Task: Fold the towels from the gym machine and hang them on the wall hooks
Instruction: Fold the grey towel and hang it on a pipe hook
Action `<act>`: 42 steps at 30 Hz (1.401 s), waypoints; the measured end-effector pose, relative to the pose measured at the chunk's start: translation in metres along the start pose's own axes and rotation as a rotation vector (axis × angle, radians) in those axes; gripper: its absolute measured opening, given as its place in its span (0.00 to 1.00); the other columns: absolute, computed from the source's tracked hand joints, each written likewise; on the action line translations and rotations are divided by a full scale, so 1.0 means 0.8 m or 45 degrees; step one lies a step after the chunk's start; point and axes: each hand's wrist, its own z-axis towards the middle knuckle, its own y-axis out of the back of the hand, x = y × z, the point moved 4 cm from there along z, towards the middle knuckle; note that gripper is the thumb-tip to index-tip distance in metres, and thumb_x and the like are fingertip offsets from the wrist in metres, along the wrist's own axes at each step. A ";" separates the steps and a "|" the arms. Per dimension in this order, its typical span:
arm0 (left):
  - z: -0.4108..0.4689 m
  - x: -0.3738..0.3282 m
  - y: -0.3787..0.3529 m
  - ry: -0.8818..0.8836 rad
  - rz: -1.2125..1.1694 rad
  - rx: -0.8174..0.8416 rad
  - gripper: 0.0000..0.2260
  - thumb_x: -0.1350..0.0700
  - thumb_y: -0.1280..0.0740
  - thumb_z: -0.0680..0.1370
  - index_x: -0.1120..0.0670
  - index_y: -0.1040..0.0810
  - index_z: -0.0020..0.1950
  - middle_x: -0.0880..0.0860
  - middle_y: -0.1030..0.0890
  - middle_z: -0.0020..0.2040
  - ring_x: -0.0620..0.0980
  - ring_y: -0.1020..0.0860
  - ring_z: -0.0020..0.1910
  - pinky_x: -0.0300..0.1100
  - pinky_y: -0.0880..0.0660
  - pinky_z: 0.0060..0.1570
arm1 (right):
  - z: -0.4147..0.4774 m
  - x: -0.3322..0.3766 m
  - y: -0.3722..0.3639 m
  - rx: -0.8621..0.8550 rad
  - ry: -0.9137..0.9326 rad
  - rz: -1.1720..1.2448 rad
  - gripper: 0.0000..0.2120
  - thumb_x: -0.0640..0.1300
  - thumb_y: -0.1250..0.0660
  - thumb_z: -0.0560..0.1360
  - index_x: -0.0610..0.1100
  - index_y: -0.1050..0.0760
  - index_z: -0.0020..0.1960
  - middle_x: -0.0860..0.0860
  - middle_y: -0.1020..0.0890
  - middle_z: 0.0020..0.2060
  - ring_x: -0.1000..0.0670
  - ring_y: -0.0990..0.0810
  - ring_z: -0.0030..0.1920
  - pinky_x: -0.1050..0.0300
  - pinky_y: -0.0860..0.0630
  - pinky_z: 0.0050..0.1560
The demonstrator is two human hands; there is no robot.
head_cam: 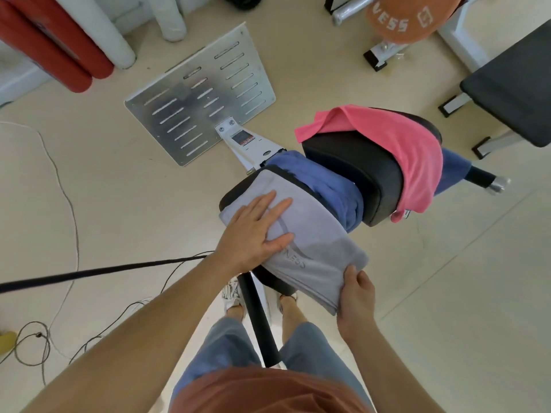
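A folded grey towel [310,231] lies across the black seat pad [235,192] of the gym machine. My left hand [253,231] presses flat on its left half, fingers spread. My right hand [354,296] pinches the towel's near right corner. A crumpled blue towel [325,180] sits between the seat and the black back pad [357,168]. A pink towel [399,144] is draped over that back pad. No wall hooks are in view.
The machine's slotted metal footplate [202,93] lies ahead on the beige floor. Red and white rolled pads [59,43] stand at the far left. A black bench [512,87] is at right, an orange weight plate [408,19] behind. Cables [68,210] trail at left.
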 end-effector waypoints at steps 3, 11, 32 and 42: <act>0.001 -0.001 0.000 -0.014 0.008 0.030 0.29 0.31 0.54 0.74 0.35 0.54 0.75 0.48 0.49 0.79 0.50 0.49 0.77 0.56 0.46 0.73 | -0.015 0.002 0.006 -0.120 0.202 -0.176 0.15 0.49 0.44 0.80 0.39 0.29 0.44 0.43 0.24 0.40 0.47 0.25 0.41 0.48 0.26 0.43; -0.050 -0.085 -0.011 -0.609 0.418 -0.093 0.30 0.58 0.34 0.68 0.51 0.35 0.71 0.56 0.36 0.74 0.56 0.40 0.72 0.58 0.41 0.69 | -0.044 0.017 0.034 -0.247 0.342 -0.226 0.14 0.46 0.43 0.81 0.42 0.35 0.38 0.47 0.29 0.34 0.48 0.31 0.35 0.52 0.33 0.36; -0.084 -0.139 0.034 -0.024 -0.812 -0.107 0.14 0.58 0.36 0.78 0.45 0.23 0.61 0.47 0.18 0.52 0.46 0.21 0.50 0.40 0.24 0.53 | -0.117 0.176 0.022 0.573 0.544 -0.227 0.14 0.49 0.41 0.80 0.42 0.21 0.48 0.42 0.17 0.44 0.47 0.17 0.45 0.54 0.19 0.46; -0.081 -0.119 0.184 0.283 -1.230 -0.433 0.07 0.54 0.30 0.76 0.59 0.20 0.45 0.51 0.22 0.38 0.45 0.25 0.37 0.39 0.28 0.39 | -0.112 0.297 -0.067 1.376 0.460 -0.550 0.16 0.39 0.27 0.70 0.40 0.23 0.57 0.46 0.16 0.46 0.48 0.17 0.46 0.61 0.20 0.43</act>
